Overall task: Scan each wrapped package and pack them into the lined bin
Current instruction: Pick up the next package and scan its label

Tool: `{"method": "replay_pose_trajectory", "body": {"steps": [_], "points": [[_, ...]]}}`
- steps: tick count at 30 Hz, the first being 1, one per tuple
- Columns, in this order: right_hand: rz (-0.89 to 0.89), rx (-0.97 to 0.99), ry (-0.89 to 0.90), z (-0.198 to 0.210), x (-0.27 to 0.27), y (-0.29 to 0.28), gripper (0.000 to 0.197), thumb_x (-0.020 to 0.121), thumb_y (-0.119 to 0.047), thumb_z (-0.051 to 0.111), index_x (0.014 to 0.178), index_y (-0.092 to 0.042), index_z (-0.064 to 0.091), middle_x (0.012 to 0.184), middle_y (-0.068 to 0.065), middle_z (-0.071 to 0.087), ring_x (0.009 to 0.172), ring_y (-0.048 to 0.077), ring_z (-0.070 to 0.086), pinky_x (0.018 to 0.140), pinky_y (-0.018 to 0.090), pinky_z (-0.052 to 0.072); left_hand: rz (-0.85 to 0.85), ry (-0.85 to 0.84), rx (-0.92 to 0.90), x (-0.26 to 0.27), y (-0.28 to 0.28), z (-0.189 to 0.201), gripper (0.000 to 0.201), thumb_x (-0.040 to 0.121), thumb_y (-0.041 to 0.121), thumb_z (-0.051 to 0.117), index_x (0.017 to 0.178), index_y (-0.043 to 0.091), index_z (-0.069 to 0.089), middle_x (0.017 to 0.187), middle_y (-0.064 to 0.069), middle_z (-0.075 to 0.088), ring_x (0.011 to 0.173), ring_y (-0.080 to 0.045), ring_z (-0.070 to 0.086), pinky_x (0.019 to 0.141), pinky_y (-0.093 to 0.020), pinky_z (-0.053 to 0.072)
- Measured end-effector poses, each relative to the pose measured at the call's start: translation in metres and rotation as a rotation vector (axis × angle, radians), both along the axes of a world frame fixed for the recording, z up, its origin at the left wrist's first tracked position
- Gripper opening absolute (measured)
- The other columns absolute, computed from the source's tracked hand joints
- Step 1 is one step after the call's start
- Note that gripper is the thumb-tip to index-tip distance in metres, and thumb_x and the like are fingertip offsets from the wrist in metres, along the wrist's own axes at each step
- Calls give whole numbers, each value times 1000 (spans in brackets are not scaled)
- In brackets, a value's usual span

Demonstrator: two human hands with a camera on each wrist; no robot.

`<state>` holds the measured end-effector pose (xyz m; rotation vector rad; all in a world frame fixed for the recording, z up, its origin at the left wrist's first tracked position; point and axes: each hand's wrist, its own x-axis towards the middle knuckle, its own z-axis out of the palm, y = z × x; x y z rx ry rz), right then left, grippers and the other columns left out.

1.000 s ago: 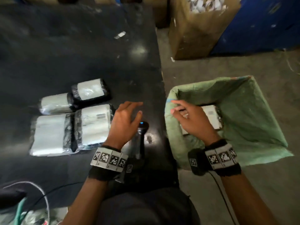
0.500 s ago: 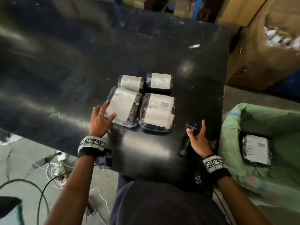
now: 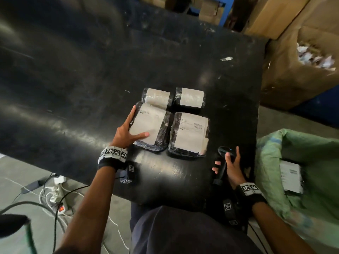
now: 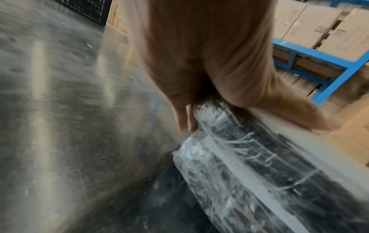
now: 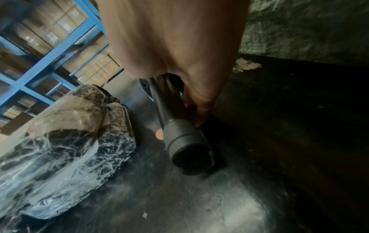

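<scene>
Left hand (image 3: 128,132) stretched out over the black table (image 3: 73,88), arm nearly straight. Fingers (image 4: 184,121) laid along the left edge of the near left package (image 3: 149,126), thumb flat on its white label, so gripping it from the side and top. Three more wrapped packages close by: the near right package (image 3: 189,133) just beside it, the far left package (image 3: 156,97) and the far right package (image 3: 190,98) behind.

Right hand (image 3: 232,165) bent in at the wrist, fingers curled tight round the black scanner (image 3: 222,162), with the scanner's handle end (image 5: 189,151) low near the table. Lined bin (image 3: 271,162) off to the right, with one packed package (image 3: 291,177) lying inside.
</scene>
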<state>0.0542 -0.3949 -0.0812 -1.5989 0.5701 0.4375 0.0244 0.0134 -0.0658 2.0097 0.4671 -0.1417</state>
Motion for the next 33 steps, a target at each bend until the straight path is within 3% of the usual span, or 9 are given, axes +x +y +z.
{"method": "replay_pose_trajectory", "body": {"steps": [3, 6, 10, 12, 16, 20, 26, 30, 33], "points": [[7, -29, -2, -5, 3, -1, 63, 102, -36, 43, 149, -51, 4, 128, 25, 56, 74, 26, 64, 51, 34, 58, 17, -35, 46, 0, -4, 2, 104, 74, 45, 87, 155, 53, 22, 148, 3, 56, 137, -22, 52, 120, -44, 38], [17, -45, 5, -6, 4, -1, 62, 101, -40, 42, 149, -50, 4, 123, 26, 59, 62, 21, 67, 47, 31, 55, 10, -92, 180, 1, -14, 13, 99, 76, 45, 85, 157, 44, 28, 144, -2, 61, 130, -26, 59, 117, -41, 42], [27, -76, 1, 0, 11, 0, 64, 101, -45, 41, 151, -46, 1, 139, 14, 53, 80, 24, 70, 39, 26, 47, 28, -151, 346, 1, -37, 29, 93, 75, 52, 83, 153, 49, 32, 115, -13, 67, 104, -30, 67, 97, -47, 55], [22, -95, 5, 3, 15, -1, 61, 101, -47, 40, 152, -42, 7, 137, 13, 54, 80, 22, 70, 37, 23, 42, 76, -160, 371, -1, -47, 35, 87, 78, 49, 81, 152, 49, 35, 109, -12, 64, 99, -28, 66, 96, -48, 55], [35, -105, -18, 14, 23, -5, 49, 102, -47, 34, 148, -31, 27, 126, 21, 62, 65, 18, 66, 36, 20, 37, 198, -181, 399, -7, -61, 50, 76, 83, 38, 80, 150, 44, 43, 113, -16, 61, 105, -31, 63, 98, -46, 48], [64, -16, -115, 49, 26, -9, 40, 104, -44, 31, 141, -30, 32, 123, 24, 61, 63, 17, 64, 34, 20, 36, 315, -257, 420, -13, -76, 73, 75, 85, 34, 78, 150, 44, 43, 116, -22, 60, 108, -37, 60, 100, -44, 45], [132, 217, -328, 137, 18, -11, 40, 104, -42, 32, 143, -32, 35, 125, 15, 60, 74, 17, 67, 36, 24, 41, 455, -504, 294, 0, -128, 102, 75, 83, 32, 78, 150, 39, 44, 119, -17, 64, 108, -28, 59, 93, -22, 37], [168, 394, -454, 188, 5, -13, 40, 103, -42, 32, 142, -34, 38, 127, 17, 60, 72, 17, 66, 37, 26, 43, 436, -635, 218, 11, -181, 110, 73, 85, 26, 79, 151, 30, 47, 131, -1, 63, 109, -13, 54, 96, -24, 43], [173, 445, -505, 212, -4, -14, 40, 103, -43, 33, 141, -35, 38, 125, 21, 60, 67, 15, 65, 38, 26, 42, 406, -681, 140, 17, -215, 107, 73, 85, 24, 79, 151, 28, 47, 131, 7, 56, 116, -3, 53, 107, -28, 45]]}}
